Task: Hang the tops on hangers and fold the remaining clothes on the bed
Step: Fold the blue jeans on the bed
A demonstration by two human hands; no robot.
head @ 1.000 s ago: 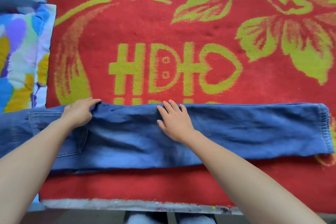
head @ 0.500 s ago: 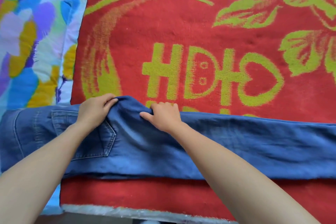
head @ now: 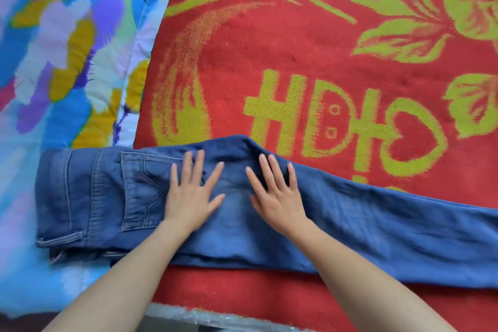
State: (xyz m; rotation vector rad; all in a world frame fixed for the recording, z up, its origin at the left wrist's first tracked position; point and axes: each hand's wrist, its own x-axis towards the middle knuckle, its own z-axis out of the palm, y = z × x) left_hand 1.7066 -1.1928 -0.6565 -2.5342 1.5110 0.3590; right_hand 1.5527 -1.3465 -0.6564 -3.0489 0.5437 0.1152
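Note:
A pair of blue jeans (head: pixel 377 234) lies folded lengthwise across the near part of the bed, waistband to the left and legs running off the right edge of the view. A back pocket faces up near the waistband. My left hand (head: pixel 192 194) lies flat with spread fingers on the seat of the jeans, just right of the pocket. My right hand (head: pixel 277 197) lies flat beside it, fingers straight, pressing the denim below a raised fold at the crotch. No tops or hangers are in view.
A red blanket (head: pixel 296 43) with green flower patterns and lettering covers the bed. A multicoloured quilt (head: pixel 62 62) lies at the left, under the waistband end. The bed's near edge (head: pixel 215 318) runs along the bottom.
Both hands let go of the jeans' far edge, which they had been gripping, and now lie flat on the denim. The view has shifted left.

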